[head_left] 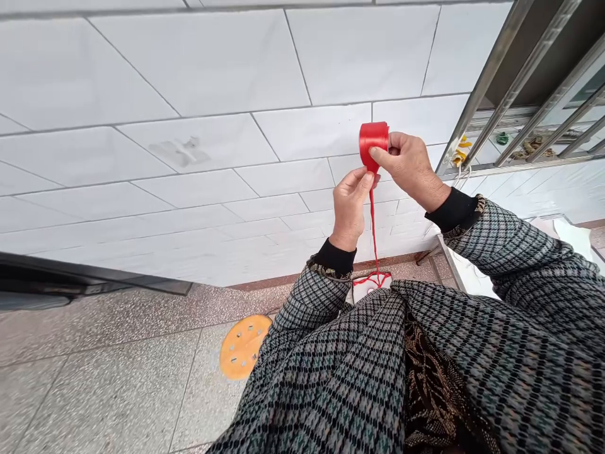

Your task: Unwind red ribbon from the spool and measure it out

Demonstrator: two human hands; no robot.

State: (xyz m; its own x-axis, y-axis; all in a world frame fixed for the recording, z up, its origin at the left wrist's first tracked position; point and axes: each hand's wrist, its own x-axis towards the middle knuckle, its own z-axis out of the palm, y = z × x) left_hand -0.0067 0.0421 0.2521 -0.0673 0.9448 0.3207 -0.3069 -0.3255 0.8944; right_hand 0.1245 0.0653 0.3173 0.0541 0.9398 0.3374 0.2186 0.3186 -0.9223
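A roll of red ribbon (pixel 373 137) is held up in front of the tiled wall. My right hand (pixel 410 165) grips it from the right, thumb on the front and fingers partly hidden behind or inside the roll. Just below, my left hand (pixel 352 205) pinches the ribbon between thumb and fingertips where it leaves the roll. From there a thin, twisted red strand (pixel 375 233) hangs straight down. Its lower part lies in loose loops over a whitish surface (pixel 363 288) near my body.
White wall tiles (pixel 198 69) fill the view ahead. At right is a barred window (pixel 524 94) with a yellow item (pixel 460 151) by its frame. A round orange stool top (pixel 244 347) stands at lower left; a dark panel edge (pixel 94 284) juts in from the left.
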